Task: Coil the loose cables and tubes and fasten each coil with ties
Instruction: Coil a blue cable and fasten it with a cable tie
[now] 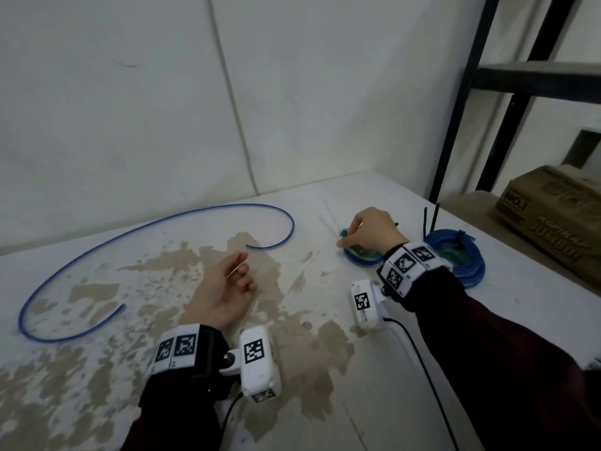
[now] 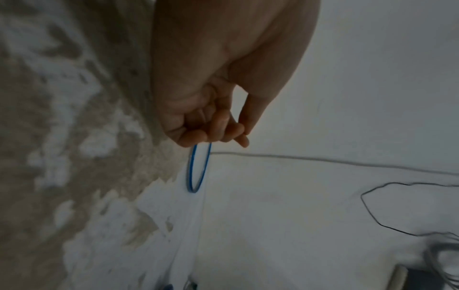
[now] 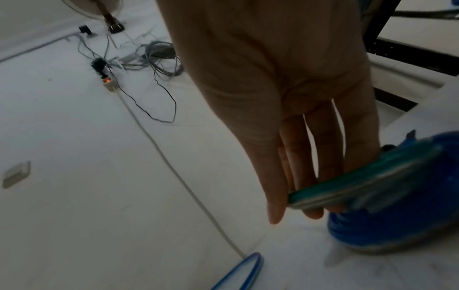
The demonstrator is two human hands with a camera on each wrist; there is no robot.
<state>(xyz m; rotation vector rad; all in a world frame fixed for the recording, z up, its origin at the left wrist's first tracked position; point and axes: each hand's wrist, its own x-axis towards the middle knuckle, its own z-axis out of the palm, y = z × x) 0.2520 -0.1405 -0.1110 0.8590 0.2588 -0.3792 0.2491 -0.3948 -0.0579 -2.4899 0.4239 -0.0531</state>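
A long loose blue tube (image 1: 156, 222) lies in a wide open curve on the left half of the table; its bend also shows past my left fingers (image 2: 196, 168). My left hand (image 1: 242, 271) rests palm up near the tube's end, its thumb and fingers (image 2: 236, 135) pinching a thin pale tie (image 1: 235, 271). To the right, my right hand (image 1: 348, 240) grips a small green coil (image 3: 360, 182) lying on a small blue coil (image 1: 361, 259). Thumb and fingers (image 3: 313, 212) close round the green turns.
A larger blue coil (image 1: 471, 265) with black ties (image 1: 429, 219) sticking up sits behind my right wrist. Thin pale ties (image 1: 328, 219) lie by the wall. A black rack (image 1: 455, 125) and cardboard box (image 1: 553, 216) stand right. The table (image 1: 292, 336) has worn brown patches.
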